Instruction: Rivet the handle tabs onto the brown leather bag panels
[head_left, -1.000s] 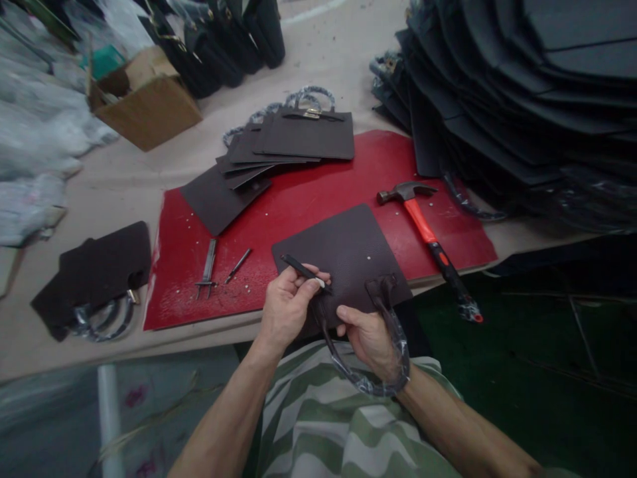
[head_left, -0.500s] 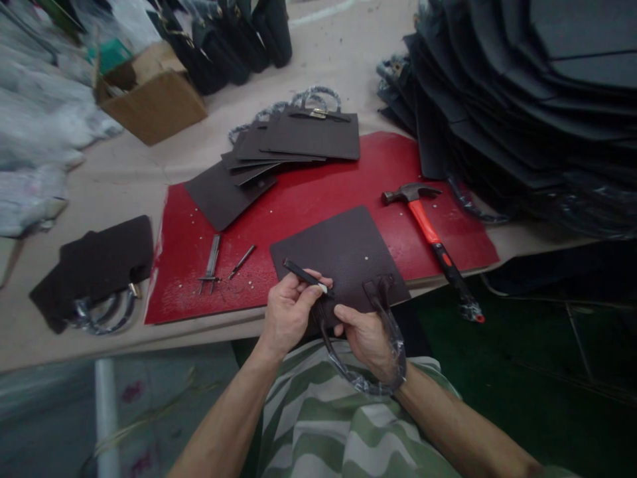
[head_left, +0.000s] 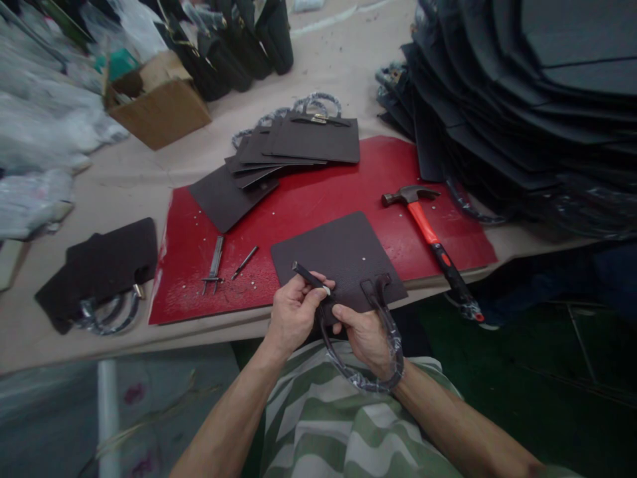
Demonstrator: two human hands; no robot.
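Pinched in my left hand (head_left: 292,311) is a narrow black strip (head_left: 307,273), its far end pointing up and left. A small white bit shows beside my left thumb; I cannot make out what it is. My right hand (head_left: 365,332) grips the near edge of a dark brown bag panel (head_left: 333,249), thumb on top and fingers mostly hidden beneath. The panel's plastic-wrapped handle (head_left: 397,348) loops around my right hand toward my body. Both hands are close together at the handle's left base.
A claw hammer (head_left: 428,229) lies right on the red mat (head_left: 318,199). A pronged metal tool (head_left: 215,262) and a thin punch-like rod (head_left: 245,261) lie left. Stacked brown panels (head_left: 313,141) sit behind, more panels (head_left: 114,249) left, a cardboard box (head_left: 162,109) beyond, tall black pile (head_left: 478,113) right.
The black strip has tilted more steeply and shifted slightly right in my left hand. The right hand keeps its grip on the panel. The whole view has shifted a little.
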